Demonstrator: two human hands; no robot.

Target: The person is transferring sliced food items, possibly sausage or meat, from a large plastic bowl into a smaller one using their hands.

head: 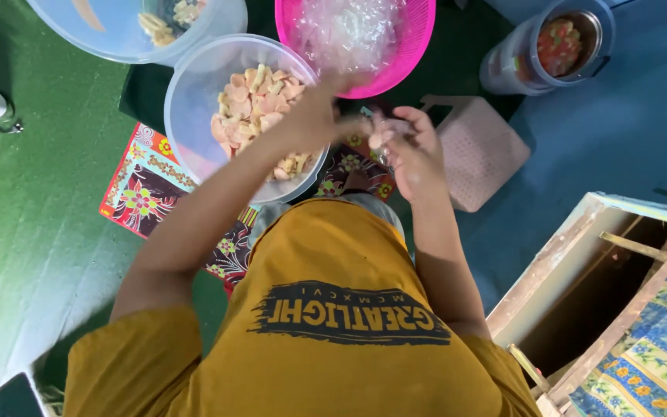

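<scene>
Here the left hand [310, 116] reaches forward over the near edge of a clear plastic bowl [194, 100] that holds pale orange-pink crackers [252, 104]. Its fingers are bunched together and point toward the right hand, but whether the grip has closed on anything I cannot tell, as the fingertips blur where the two hands meet. The right hand [414, 150] sits just beside it, fingers curled around a small clear plastic bag [382, 139] with what looks like a pale piece inside; the bag is pinched in that grip, between the two hands and just below the rim of a pink basket [418, 38]. The basket holds crumpled clear plastic bags [345, 31]. Beneath the hands lies a flowered cloth [144, 193] spread on a green floor [32, 232]. A pink perforated lid [484, 150] lies just right of the right hand. Further right stands a clear jar [538, 54] with red and green pieces inside. A second clear bowl [110, 31] sits at the upper left, touching the first one. A wooden frame [573, 255] fills the lower right.
</scene>
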